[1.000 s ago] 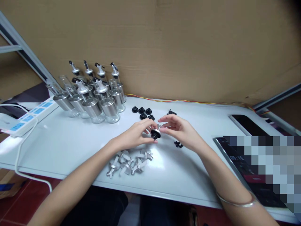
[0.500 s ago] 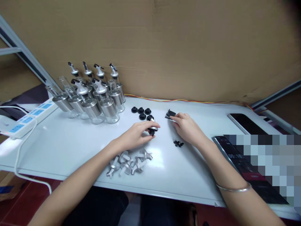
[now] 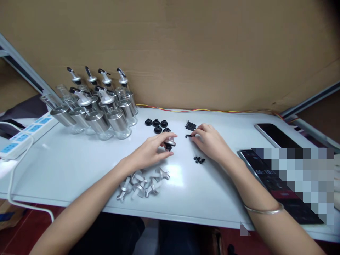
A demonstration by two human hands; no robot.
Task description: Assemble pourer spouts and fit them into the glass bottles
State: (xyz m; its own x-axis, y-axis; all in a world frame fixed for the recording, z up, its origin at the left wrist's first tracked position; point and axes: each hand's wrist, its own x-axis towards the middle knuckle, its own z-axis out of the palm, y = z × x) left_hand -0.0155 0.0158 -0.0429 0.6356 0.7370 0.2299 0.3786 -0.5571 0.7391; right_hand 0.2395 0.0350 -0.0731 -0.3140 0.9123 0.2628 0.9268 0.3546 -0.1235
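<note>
Metal spout point(image 3: 169, 144) under left hand point(image 3: 151, 150)

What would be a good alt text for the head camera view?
The left hand grips a silver metal pourer cap with black stopper on a white table, while the right hand pinches a small black plastic lever. Glass oil bottles with steel sleeves stand behind.

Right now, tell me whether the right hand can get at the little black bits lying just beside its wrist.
Probably yes. The right hand pinches a thin black piece, but the little black bits lie uncovered on the table beside its wrist, with nothing between them.
</note>
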